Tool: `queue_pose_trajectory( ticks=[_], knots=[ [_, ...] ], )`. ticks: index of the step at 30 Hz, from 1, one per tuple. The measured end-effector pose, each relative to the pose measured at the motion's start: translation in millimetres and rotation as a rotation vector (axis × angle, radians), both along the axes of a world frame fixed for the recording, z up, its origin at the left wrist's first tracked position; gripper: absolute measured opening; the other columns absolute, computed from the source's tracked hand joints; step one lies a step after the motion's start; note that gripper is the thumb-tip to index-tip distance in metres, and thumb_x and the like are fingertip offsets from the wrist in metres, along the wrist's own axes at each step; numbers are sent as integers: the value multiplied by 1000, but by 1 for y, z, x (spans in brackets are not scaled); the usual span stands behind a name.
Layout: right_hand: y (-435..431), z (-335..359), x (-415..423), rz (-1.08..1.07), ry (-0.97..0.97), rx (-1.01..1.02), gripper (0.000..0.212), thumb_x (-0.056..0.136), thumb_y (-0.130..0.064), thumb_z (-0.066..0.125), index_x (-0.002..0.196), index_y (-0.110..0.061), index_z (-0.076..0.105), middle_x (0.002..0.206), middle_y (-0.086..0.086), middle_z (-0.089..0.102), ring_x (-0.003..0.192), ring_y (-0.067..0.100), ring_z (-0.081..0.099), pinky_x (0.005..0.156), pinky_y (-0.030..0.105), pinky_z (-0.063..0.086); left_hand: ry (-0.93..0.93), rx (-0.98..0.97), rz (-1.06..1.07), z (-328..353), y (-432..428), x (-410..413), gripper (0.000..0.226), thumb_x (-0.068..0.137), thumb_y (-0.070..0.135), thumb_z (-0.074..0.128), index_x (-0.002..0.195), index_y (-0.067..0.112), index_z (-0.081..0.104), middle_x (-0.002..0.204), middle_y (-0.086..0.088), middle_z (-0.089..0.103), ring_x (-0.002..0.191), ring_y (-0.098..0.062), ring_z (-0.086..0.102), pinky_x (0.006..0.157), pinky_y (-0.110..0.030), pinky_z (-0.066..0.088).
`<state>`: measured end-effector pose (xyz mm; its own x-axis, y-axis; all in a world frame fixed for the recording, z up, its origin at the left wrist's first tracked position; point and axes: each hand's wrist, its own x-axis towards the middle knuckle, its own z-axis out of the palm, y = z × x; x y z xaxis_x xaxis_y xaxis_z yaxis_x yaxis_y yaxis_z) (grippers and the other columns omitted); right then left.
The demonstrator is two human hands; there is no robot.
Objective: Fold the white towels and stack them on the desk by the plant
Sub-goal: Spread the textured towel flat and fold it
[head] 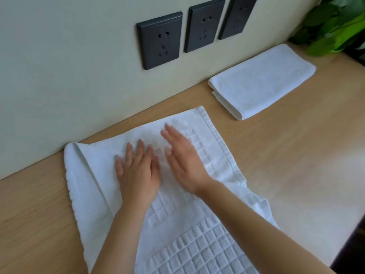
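Left hand (138, 175), right hand (184, 161), flat on towel (199, 246)

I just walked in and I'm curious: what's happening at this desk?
A person is flattening a white patterned towel spread on the wooden desk, with the left hand and right hand straight-fingered on it; the right one is blurred. Its left edge is turned over, but it is not yet folded up. One folded white towel already lies by the plant.
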<state>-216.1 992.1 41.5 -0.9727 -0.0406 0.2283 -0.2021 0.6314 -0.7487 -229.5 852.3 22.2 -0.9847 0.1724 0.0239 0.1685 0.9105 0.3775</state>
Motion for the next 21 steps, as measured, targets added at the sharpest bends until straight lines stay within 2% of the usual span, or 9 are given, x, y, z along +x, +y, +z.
queue_pose_trajectory(
  ticks=[2,4,7,9,13,17,19,21],
  knots=[
    [0,-11,17,105,-153,183,51,104,-35,28,149,-11,30,158,4,21,147,10,7,120,30,8,11,-117,-31,-9,-1,9,57,96,42,21,141,17,46,153,-8,34,144,-26,24,114,-51,7],
    [7,-19,25,97,-194,415,60,101,-46,15,151,-15,25,160,1,15,144,5,-3,120,29,-3,7,-174,-5,-10,-1,9,64,94,46,11,146,20,39,156,-5,27,146,-22,18,115,-49,2],
    [25,-18,27,38,-292,561,66,95,-54,4,153,-23,10,161,-3,0,145,7,-14,117,28,-13,-15,-196,4,-9,0,8,68,92,48,0,151,25,26,160,0,14,148,-17,6,116,-44,-6],
    [42,-18,27,-13,-336,595,70,91,-58,-3,153,-27,2,161,-5,-8,145,9,-17,117,29,-15,-15,-203,4,-8,0,7,68,92,48,-2,151,25,23,160,0,12,148,-16,4,117,-44,-6],
    [80,-17,22,-118,-405,646,57,102,-48,10,153,-26,-2,160,-4,-12,144,8,-18,115,27,-17,-29,-227,22,-7,0,8,66,93,47,-2,152,26,19,161,1,9,148,-16,1,117,-45,-6],
    [94,-14,11,-222,-470,639,59,103,-45,11,153,-19,-5,160,-1,-13,145,12,-19,116,33,-17,-14,-225,22,-5,1,9,71,90,48,-8,152,25,17,161,0,7,148,-16,0,117,-45,-7],
    [83,-11,5,-222,-408,648,59,104,-42,13,153,-14,-1,160,3,-12,145,15,-19,116,35,-17,-9,-219,22,-5,1,9,72,90,48,-9,152,25,19,161,0,8,148,-17,0,117,-46,-7],
    [62,-6,-7,-104,-249,626,59,103,-40,16,153,-11,4,161,6,-8,145,16,-17,116,34,-15,-11,-209,26,-5,1,9,73,89,48,-9,152,25,20,161,1,8,148,-16,0,117,-46,-6]
  ],
)
